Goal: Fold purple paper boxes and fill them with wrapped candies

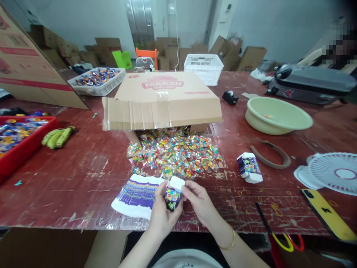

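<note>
Left hand (163, 210) and right hand (199, 201) fingers gripping small printed box (173, 193) (white flap up), candy pile (174, 152) beyond

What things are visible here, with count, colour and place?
table: one, dark red, under everything
cardboard box: one, brown, centre
sweets: heap, many colours, before cardboard box
flat cartons: one stack, white-purple, near edge
folded cartons: two, white-purple, right of sweets
basin: one, pale green, right
bananas: one bunch, green-yellow, left
tray: one, red, far left
small carton: one, white-topped, in both hands
left hand: one, holds small carton
right hand: one, on its white flap
</note>
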A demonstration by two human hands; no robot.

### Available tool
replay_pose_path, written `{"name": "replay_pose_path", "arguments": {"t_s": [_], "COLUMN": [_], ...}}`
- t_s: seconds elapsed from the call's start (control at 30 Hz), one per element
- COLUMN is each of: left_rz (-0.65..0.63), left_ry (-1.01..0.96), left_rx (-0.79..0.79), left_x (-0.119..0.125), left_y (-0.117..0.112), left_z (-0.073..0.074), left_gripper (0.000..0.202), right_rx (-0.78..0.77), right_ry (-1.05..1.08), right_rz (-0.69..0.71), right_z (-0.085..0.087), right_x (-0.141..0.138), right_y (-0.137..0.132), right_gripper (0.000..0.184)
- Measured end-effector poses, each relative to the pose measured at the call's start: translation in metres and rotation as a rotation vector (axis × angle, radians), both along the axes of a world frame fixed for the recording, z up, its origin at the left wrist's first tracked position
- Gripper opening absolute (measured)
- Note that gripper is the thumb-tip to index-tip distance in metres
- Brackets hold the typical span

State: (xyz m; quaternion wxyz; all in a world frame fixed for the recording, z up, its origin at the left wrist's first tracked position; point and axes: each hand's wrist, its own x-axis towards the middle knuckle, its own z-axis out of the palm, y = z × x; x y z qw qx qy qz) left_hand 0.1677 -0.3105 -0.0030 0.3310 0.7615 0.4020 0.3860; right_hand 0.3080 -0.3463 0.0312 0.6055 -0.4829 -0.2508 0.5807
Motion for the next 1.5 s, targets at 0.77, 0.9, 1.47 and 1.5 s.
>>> {"name": "replay_pose_path", "arguments": {"t_s": [0.77,0.9,1.47,1.5], "left_rz": [-0.229,-0.244,0.274,0.341], "left_ry": [0.43,0.504,-1.062,-1.086], "left_rx": [-0.031,-0.106,-1.451,-1.386], "left_x": [0.011,0.013,0.015,0.015], "left_y": [-0.004,-0.002,0.012,0.016], "left_z": [0.011,0.02,0.04,0.041], "left_gripper": [0.072,0.071,0.019,0.013], "right_rx": [0.038,0.113,0.465,0.35], "right_ry": [-0.301,-0.428,-0.808,-0.862], "right_rz": [-0.091,-0.04,-0.272,-0.335], "right_z": [-0.005,-0.001,-0.028,-0.034], "right_x": [0.014,0.016,0.013,0.023], "right_y": [-0.014,-0.017,0.023,0.04], "right_gripper": [0.026,0.023,0.014,0.015]}}
